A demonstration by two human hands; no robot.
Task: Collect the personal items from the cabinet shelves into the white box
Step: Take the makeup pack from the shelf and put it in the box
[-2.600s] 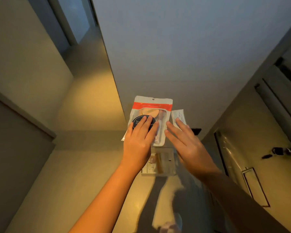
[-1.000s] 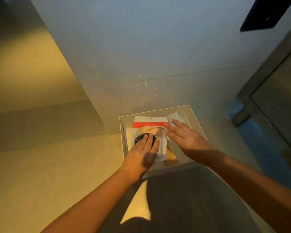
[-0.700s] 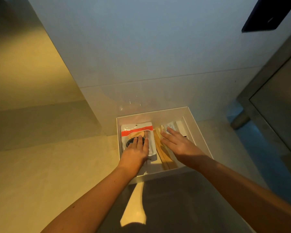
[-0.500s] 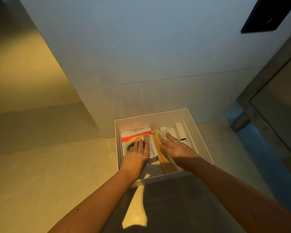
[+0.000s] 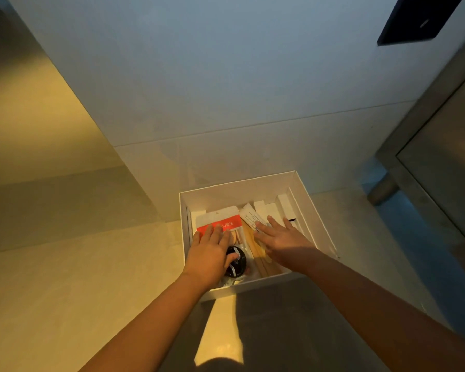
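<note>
left hand (image 5: pixel 212 253) flat on red-band pouch (image 5: pixel 226 224) in white box (image 5: pixel 239 193) | right hand (image 5: pixel 282 241) splayed on paper sachet (image 5: pixel 249 216), neither gripping | tip: lift straight up, drag nothing

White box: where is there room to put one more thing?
Bare strip at the back of the white cardboard box, beyond the red-banded plastic pouch. Crowded elsewhere: left hand over the round black tin, right hand over wooden sticks and white paper sachet.

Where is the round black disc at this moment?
In the head view, the round black disc lies inside the white box, in its left half by the near wall. It is partly under the left hand, just below the red-banded packet.
</note>
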